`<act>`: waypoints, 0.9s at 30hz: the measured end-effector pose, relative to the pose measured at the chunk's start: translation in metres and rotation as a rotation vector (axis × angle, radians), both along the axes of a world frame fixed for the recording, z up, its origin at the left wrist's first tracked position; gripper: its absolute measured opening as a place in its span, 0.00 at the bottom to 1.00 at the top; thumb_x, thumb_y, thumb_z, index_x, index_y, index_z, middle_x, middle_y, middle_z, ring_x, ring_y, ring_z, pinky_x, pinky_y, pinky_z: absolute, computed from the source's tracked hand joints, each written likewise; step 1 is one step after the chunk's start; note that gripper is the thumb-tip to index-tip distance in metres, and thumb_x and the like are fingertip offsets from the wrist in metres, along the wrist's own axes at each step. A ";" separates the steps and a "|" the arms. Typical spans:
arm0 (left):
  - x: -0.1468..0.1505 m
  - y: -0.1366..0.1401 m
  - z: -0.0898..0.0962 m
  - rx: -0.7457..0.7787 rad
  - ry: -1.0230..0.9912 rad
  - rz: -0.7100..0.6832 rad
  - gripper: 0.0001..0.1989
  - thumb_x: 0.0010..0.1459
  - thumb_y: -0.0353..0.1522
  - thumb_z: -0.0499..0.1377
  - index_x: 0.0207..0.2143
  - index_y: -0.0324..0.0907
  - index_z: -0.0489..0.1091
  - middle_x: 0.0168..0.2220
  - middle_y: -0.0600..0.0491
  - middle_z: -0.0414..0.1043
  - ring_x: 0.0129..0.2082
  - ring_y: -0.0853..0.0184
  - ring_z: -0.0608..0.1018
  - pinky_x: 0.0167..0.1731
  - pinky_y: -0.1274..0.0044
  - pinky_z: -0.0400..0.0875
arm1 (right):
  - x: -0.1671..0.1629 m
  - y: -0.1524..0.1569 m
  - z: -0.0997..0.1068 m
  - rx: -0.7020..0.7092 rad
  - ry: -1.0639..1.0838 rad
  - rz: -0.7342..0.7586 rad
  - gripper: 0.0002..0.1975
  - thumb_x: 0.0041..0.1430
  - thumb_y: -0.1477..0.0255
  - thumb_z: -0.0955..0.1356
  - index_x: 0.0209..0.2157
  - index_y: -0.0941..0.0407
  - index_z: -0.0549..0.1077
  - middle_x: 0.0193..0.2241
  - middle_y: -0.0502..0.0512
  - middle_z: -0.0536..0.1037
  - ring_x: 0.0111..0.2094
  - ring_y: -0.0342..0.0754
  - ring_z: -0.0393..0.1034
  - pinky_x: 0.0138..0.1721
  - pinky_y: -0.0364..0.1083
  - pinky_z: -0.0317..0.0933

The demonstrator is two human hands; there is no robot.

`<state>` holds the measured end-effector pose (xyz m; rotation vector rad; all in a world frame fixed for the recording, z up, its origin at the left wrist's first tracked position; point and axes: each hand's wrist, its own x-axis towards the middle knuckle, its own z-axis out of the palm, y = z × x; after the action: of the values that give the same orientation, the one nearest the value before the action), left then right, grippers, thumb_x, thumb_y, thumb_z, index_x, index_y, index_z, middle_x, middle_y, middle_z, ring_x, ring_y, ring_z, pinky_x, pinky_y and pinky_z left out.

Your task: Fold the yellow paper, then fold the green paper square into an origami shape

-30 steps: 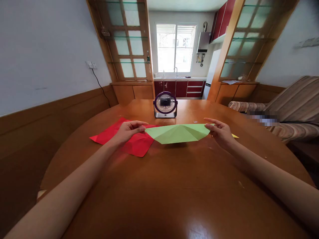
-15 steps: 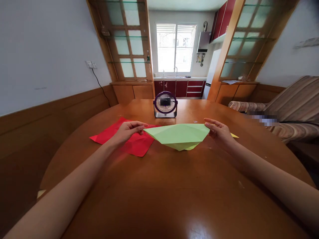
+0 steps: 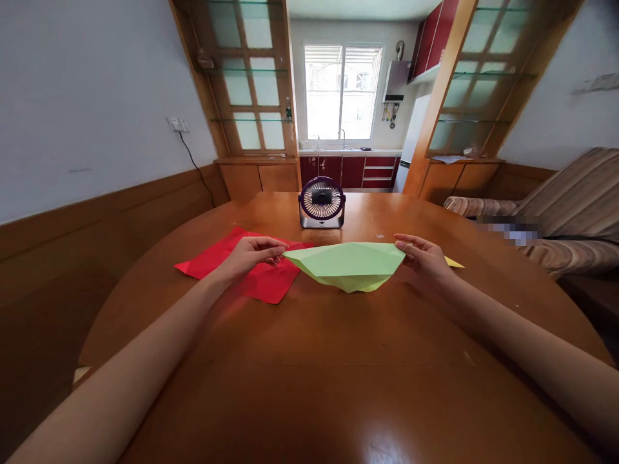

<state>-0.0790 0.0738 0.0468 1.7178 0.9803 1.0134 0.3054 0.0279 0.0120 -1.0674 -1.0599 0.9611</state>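
A creased sheet of light green paper (image 3: 345, 261) is stretched between my two hands above the table. My left hand (image 3: 254, 254) pinches its left corner between thumb and fingers. At the opposite corner, my right hand (image 3: 423, 254) grips the paper the same way. The sheet's middle sags toward me, with fold lines across it. Under and beside my left hand lies a creased red paper (image 3: 273, 283) on the tabletop. A yellow paper (image 3: 454, 263) shows only a corner from behind my right hand.
The round wooden table (image 3: 319, 374) fills the foreground. A small purple desk fan (image 3: 322, 200) stands beyond the green paper. A striped sofa (image 3: 570, 200) is on the right, and a black cord (image 3: 193, 164) hangs from the left wall socket.
My hands have come slightly closer together, and the green paper's corners sit a little lower and nearer each other. The red paper and fan have stayed in place.
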 end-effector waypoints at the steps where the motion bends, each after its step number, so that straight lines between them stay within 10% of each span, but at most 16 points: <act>1: 0.000 0.000 0.000 -0.013 -0.005 0.012 0.16 0.45 0.41 0.70 0.32 0.39 0.77 0.27 0.50 0.76 0.28 0.67 0.77 0.32 0.72 0.76 | 0.000 0.000 0.000 -0.005 -0.003 0.021 0.21 0.43 0.63 0.78 0.39 0.56 0.77 0.28 0.53 0.79 0.26 0.45 0.74 0.28 0.45 0.73; 12: -0.005 0.007 -0.002 -0.299 -0.067 0.042 0.18 0.35 0.34 0.74 0.32 0.39 0.79 0.29 0.48 0.79 0.29 0.65 0.80 0.36 0.70 0.79 | 0.001 -0.001 0.002 -0.115 0.054 0.089 0.20 0.41 0.70 0.79 0.40 0.56 0.77 0.30 0.56 0.81 0.29 0.49 0.77 0.32 0.48 0.75; 27: 0.000 -0.005 0.012 -0.137 -0.112 0.064 0.14 0.43 0.33 0.68 0.36 0.37 0.78 0.32 0.48 0.78 0.30 0.66 0.78 0.38 0.69 0.78 | 0.009 -0.001 0.009 0.057 -0.239 -0.033 0.24 0.46 0.60 0.76 0.45 0.54 0.77 0.24 0.51 0.78 0.26 0.45 0.74 0.19 0.39 0.60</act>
<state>-0.0785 0.0690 0.0588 1.5103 1.0144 1.0474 0.3145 0.0265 0.0213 -1.1694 -1.2526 0.7857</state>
